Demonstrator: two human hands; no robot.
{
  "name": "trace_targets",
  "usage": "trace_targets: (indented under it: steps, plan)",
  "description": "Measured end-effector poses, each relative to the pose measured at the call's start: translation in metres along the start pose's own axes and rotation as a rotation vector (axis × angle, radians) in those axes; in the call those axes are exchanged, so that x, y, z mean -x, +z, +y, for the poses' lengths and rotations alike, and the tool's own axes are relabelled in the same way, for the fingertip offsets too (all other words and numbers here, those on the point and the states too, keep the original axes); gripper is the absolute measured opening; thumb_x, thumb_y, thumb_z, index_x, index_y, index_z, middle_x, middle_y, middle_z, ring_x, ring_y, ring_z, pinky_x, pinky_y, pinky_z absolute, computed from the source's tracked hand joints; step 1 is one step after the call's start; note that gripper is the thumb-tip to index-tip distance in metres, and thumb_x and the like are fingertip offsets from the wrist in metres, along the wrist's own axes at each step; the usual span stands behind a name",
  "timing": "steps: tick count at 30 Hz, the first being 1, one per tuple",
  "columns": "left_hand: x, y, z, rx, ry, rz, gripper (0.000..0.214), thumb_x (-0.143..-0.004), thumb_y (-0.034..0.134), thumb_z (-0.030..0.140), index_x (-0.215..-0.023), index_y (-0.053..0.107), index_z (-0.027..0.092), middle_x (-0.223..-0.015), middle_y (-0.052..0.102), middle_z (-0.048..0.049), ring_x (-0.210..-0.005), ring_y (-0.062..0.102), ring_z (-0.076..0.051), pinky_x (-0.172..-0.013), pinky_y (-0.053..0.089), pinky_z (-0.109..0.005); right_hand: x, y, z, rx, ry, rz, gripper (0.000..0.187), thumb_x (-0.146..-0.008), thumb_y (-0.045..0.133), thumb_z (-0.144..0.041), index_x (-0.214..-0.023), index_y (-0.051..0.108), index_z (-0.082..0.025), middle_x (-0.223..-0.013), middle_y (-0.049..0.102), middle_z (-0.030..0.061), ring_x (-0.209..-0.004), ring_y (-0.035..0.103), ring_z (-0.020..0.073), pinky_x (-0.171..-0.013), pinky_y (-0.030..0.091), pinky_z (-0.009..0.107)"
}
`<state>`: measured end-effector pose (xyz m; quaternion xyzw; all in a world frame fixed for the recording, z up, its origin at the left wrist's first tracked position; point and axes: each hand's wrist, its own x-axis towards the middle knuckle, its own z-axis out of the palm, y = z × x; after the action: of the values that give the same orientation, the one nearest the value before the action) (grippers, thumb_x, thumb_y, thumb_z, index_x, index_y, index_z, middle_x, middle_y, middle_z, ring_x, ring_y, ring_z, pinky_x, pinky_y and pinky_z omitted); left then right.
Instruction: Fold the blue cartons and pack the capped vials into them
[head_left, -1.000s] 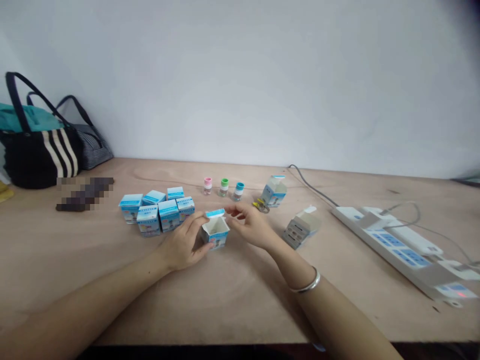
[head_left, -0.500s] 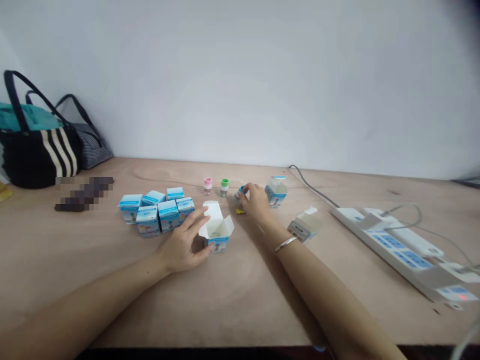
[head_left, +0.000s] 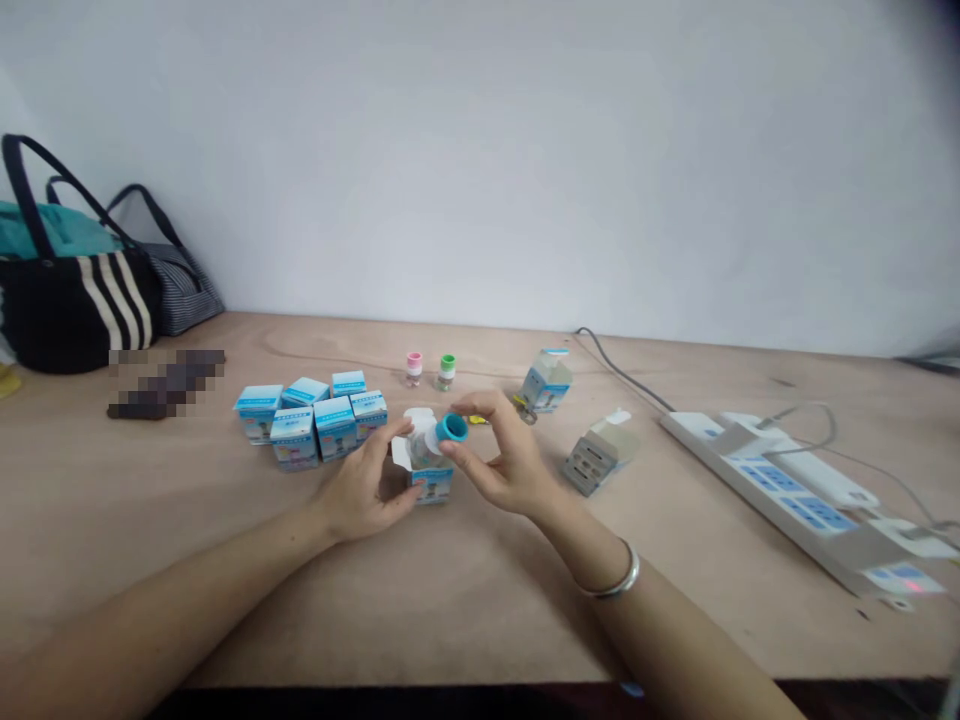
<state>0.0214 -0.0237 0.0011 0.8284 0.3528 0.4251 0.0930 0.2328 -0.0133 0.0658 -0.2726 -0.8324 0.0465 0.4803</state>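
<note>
My left hand [head_left: 367, 485] is closed around the left side of a small blue-and-white cardboard box [head_left: 431, 487], which stands upright with its flaps up. Between the thumb and fingers of my right hand [head_left: 502, 455] is a small clear bottle with a blue cap [head_left: 452, 428]. The bottle leans over the box's opening, its lower end among the flaps; how far inside it reaches is hidden. Behind them stand a pink-capped bottle [head_left: 414, 369] and a green-capped bottle [head_left: 447, 372]. A small yellow piece [head_left: 478, 420] lies just beyond my right hand.
Several closed blue-and-white boxes [head_left: 295, 437] are grouped at left. On the right are an upright open box [head_left: 547, 380], another open box lying tilted [head_left: 596, 455], and a long white power strip [head_left: 787, 490] with cables. Bags [head_left: 82, 300] stand at the far left.
My right hand has lifted the blue-capped bottle from the table and brought it left and nearer, tilted over the open box. My left hand stays at the box.
</note>
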Motion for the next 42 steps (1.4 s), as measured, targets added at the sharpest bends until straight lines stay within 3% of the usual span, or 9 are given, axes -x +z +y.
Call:
trace_targets:
  steps: [7, 12, 16, 20, 26, 30, 33, 37, 42]
  plan:
    - [-0.001, -0.002, 0.005, 0.003, -0.002, 0.009, 0.072, -0.076, 0.063, 0.026, -0.137, 0.025, 0.021, -0.129, 0.051, -0.0121, -0.115, 0.054, -0.025, -0.094, 0.048, -0.038, -0.002, 0.007, -0.002, 0.083, 0.052, -0.195, 0.024, -0.079, 0.067, -0.035, -0.096, 0.060, -0.020, -0.091, 0.066, 0.0069, -0.093, 0.057, 0.0219, -0.083, 0.042, 0.038]
    - [-0.004, -0.007, 0.003, -0.040, 0.026, 0.010, 0.065, -0.078, 0.061, 0.024, -0.135, 0.030, 0.021, -0.130, 0.050, -0.0113, -0.120, 0.050, -0.024, -0.100, 0.044, -0.038, 0.000, 0.009, 0.008, 0.082, 0.023, -0.278, 0.024, -0.087, 0.055, -0.038, -0.103, 0.064, -0.023, -0.112, 0.061, 0.0089, -0.107, 0.054, 0.0221, -0.090, 0.041, 0.039]
    - [-0.005, -0.012, -0.001, -0.049, 0.061, -0.030, 0.057, -0.078, 0.062, 0.024, -0.130, 0.039, 0.022, -0.129, 0.052, -0.0099, -0.121, 0.050, -0.024, -0.102, 0.042, -0.039, 0.005, -0.001, 0.043, 0.351, 0.247, -0.167, 0.022, -0.089, 0.049, -0.025, -0.103, 0.065, -0.018, -0.100, 0.062, 0.0116, -0.097, 0.056, 0.0239, -0.086, 0.044, 0.039]
    - [-0.004, -0.017, 0.002, -0.054, 0.034, -0.067, 0.039, -0.080, 0.059, 0.025, -0.118, 0.051, 0.023, -0.131, 0.049, -0.0097, -0.120, 0.050, -0.024, -0.101, 0.043, -0.039, 0.014, -0.005, 0.076, 0.650, 0.438, -0.351, 0.023, -0.080, 0.052, -0.012, -0.097, 0.068, -0.013, -0.098, 0.062, 0.0151, -0.093, 0.054, 0.0264, -0.085, 0.042, 0.039]
    - [-0.003, -0.019, 0.008, -0.026, 0.002, -0.064, 0.030, -0.079, 0.060, 0.022, -0.108, 0.053, 0.021, -0.129, 0.050, -0.0114, -0.120, 0.051, -0.025, -0.100, 0.043, -0.040, 0.020, 0.000, 0.090, 0.633, 0.430, -0.442, 0.019, -0.080, 0.053, -0.014, -0.092, 0.068, -0.014, -0.091, 0.064, 0.0118, -0.088, 0.056, 0.0225, -0.084, 0.041, 0.035]
    - [-0.004, -0.019, 0.007, -0.026, 0.006, -0.068, 0.030, -0.078, 0.060, 0.022, -0.108, 0.052, 0.020, -0.128, 0.050, -0.0117, -0.120, 0.050, -0.025, -0.100, 0.043, -0.040, 0.024, 0.004, 0.085, 0.613, 0.413, -0.457, 0.030, -0.083, 0.048, -0.012, -0.111, 0.060, -0.014, -0.095, 0.063, 0.0123, -0.087, 0.056, 0.0215, -0.077, 0.043, 0.031]
    - [-0.004, -0.018, 0.005, -0.034, 0.010, -0.072, 0.031, -0.078, 0.061, 0.024, -0.108, 0.053, 0.021, -0.129, 0.050, -0.0113, -0.120, 0.050, -0.025, -0.100, 0.043, -0.039, 0.026, 0.006, 0.081, 0.596, 0.378, -0.492, 0.034, -0.083, 0.046, -0.007, -0.112, 0.060, -0.016, -0.093, 0.062, 0.0116, -0.087, 0.056, 0.0214, -0.077, 0.043, 0.031]
    - [-0.003, -0.017, 0.003, -0.043, 0.008, -0.083, 0.030, -0.080, 0.059, 0.024, -0.109, 0.053, 0.020, -0.130, 0.049, -0.0112, -0.120, 0.051, -0.025, -0.100, 0.043, -0.039, 0.018, 0.002, 0.072, 0.485, 0.325, -0.380, 0.036, -0.087, 0.039, -0.010, -0.118, 0.056, -0.013, -0.092, 0.058, 0.0121, -0.084, 0.055, 0.0213, -0.078, 0.045, 0.034]
    - [-0.004, -0.015, -0.002, -0.032, 0.042, -0.067, 0.033, -0.078, 0.062, 0.024, -0.109, 0.053, 0.021, -0.128, 0.051, -0.0114, -0.117, 0.052, -0.025, -0.096, 0.046, -0.038, 0.001, -0.004, 0.042, 0.002, 0.167, -0.124, 0.035, -0.094, 0.034, -0.023, -0.127, 0.047, -0.022, -0.099, 0.058, 0.0076, -0.089, 0.056, 0.0189, -0.082, 0.046, 0.037]
